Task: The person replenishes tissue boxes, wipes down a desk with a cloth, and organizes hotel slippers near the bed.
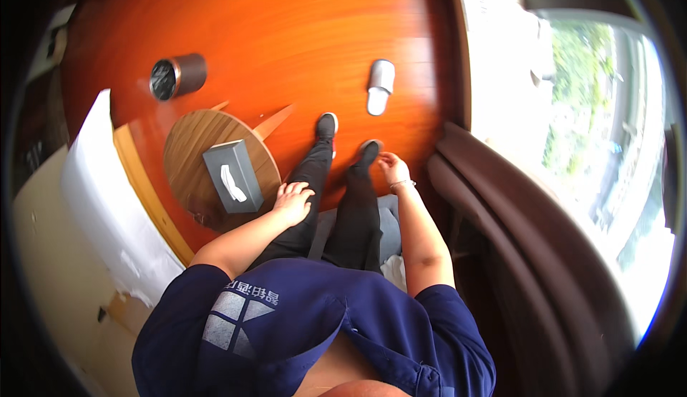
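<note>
My left hand rests on the thigh of my black trousers, palm down with the fingers a little apart. Near it, a grey tissue box with a white tissue sticking out lies on a round wooden side table. My right hand, with a thin bracelet at the wrist, hangs by my dark shoe; its fingers are curled and nothing shows in them. My other dark shoe stands on the floor. A white and grey slipper lies on the floor beyond my feet.
A brown waste bin with a dark liner is at the upper left. White bedding hangs along the left side. Brown curtains run beside a bright window at the right. A grey seat is beneath me.
</note>
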Available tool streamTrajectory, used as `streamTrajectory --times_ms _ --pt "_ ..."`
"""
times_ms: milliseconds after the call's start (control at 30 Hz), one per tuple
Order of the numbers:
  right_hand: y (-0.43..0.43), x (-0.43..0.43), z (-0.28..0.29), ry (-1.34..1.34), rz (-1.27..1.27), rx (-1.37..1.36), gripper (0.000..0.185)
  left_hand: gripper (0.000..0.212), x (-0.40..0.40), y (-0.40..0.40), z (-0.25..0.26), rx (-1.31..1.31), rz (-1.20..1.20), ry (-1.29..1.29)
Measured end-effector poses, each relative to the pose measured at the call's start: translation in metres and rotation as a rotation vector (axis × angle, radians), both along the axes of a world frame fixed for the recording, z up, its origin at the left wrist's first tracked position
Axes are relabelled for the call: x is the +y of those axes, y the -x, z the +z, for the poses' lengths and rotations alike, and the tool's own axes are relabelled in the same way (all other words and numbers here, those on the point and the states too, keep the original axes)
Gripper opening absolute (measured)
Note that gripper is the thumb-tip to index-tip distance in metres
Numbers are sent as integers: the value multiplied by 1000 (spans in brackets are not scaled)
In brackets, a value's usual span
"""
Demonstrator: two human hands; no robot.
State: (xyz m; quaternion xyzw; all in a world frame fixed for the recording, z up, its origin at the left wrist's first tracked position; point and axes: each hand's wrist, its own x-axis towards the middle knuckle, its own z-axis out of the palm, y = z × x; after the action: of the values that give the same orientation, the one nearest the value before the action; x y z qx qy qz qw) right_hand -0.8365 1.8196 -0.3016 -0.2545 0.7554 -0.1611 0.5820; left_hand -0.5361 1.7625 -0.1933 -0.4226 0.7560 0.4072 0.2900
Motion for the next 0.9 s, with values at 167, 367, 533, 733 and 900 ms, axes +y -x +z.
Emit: streamTrajectory --times_ms 167,367,533,733,900 --pt "9 -47 -140 71 -102 -54 41 27 6 10 -32 72 200 106" --pt "45 -137 -284 -292 -707 -430 46 26 -26 27 -39 172 324 129" --pt "59 -172 -336 -173 -1205 -505 50 22 -30 27 -47 148 337 152" --pt "38 -164 -260 67 -979 -282 15 25 -14 32 -45 117 349 170" --pt "54 -122 -107 91 -771 -382 15 42 7 44 -30 31 161 328"
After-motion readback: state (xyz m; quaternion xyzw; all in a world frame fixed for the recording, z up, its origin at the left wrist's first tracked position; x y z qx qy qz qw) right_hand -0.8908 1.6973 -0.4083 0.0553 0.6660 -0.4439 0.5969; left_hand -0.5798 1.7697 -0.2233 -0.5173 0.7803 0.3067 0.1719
